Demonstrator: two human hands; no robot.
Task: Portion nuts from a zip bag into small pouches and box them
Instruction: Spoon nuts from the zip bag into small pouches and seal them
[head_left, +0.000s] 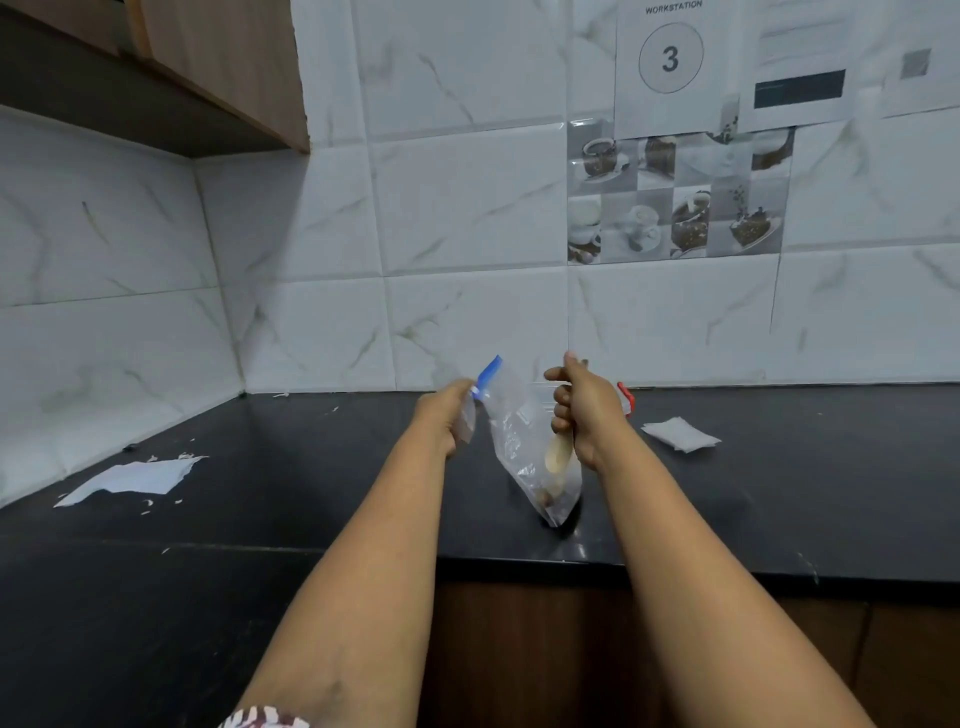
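Head view shows scooping underway: left hand (447, 415) pinches the zip bag (524, 447) mouth above the counter (311, 493), right hand (582, 410) grips a wooden spoon (558, 457) inside, which next needs lifting out level toward a pouch (680, 434).

Setting: kitchen counter fitted out as a numbered work bay.
Worktop (260, 467): black polished stone, running into a corner at left, with a brown cabinet front (519, 649) below its edge.
Wall tiles (467, 208): white, marble-veined, glossy, covering both walls of the corner.
Decorative tile panel (675, 197): grey squares picturing cups, cake and coffee.
Overhead cupboard (218, 67): wood-grain, upper left.
Paper sign (670, 57): taped to the wall, reading "WORKSTATION" above a circled 3.
Second printed sheet (800, 67): beside the sign, text too blurred to read.
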